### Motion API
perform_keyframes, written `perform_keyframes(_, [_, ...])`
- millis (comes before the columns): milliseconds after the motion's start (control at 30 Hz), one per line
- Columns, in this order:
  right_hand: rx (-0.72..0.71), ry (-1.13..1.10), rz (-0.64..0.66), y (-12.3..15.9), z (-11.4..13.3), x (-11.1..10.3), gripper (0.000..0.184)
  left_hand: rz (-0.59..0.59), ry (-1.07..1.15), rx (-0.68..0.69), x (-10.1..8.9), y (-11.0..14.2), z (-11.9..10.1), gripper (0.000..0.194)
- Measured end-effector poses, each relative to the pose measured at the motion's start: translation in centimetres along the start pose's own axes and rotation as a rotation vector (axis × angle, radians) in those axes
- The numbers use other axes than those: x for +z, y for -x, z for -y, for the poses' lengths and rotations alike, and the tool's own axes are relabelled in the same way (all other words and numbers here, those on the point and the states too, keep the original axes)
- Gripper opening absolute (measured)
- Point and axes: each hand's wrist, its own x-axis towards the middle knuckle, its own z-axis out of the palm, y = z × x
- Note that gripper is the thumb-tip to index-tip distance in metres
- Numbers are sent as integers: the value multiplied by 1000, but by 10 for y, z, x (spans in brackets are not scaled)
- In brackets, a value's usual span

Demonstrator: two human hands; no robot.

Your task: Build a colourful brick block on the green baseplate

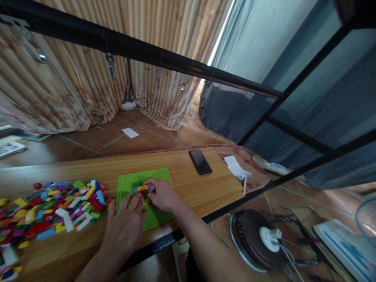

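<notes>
A green studded baseplate (160,175) lies on the wooden table, with a small cluster of multicoloured toy bricks (140,188) built up on its middle. My left hand (125,221) rests over the plate's left and front part, fingers stretched out and fingertips touching the near side of the cluster. At the cluster's right side, my right hand (161,194) has thumb and fingers bent in a pinch on a toy brick. That brick is mostly hidden by the fingers. My hands also cover part of the cluster's front.
Left of the plate spreads a big loose pile of toy bricks (58,207). A black phone (200,161) lies on the table (182,172) to the right. Beyond the right end are papers (235,166) and a round stool with a white power strip (268,239). A black rail (164,58) crosses above.
</notes>
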Motion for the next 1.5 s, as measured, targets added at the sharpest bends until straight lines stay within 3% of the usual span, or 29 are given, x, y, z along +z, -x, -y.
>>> perform_keyframes(200, [-18, 60, -1, -1, 2, 0, 42, 1, 27, -6, -1, 2, -2, 35])
perform_keyframes(367, [-14, -19, -14, 3, -3, 2, 44, -5, 127, -47, -2, 1, -1, 33])
perform_keyframes(500, [-23, -182, -41, 3, -12, 3, 39, -61, 310, -72, 2, -1, 14, 31])
perform_keyframes(700, [116, -161, -339, -3, -22, -5, 27, -229, 467, -200, 1, -4, 42, 31])
perform_keyframes(867, [133, -18, -298, -6, -26, -1, 26, -275, 471, -307, -11, -6, 69, 32])
perform_keyframes(1133, [131, 68, -244, -4, -28, 7, 31, -173, 355, -552, -31, 2, 117, 38])
perform_keyframes(1300, [101, 89, -249, -5, -26, 9, 33, -96, 335, -570, -33, 8, 128, 36])
perform_keyframes(1500, [93, 96, -232, -9, -25, 11, 37, -86, 376, -533, -39, 14, 142, 36])
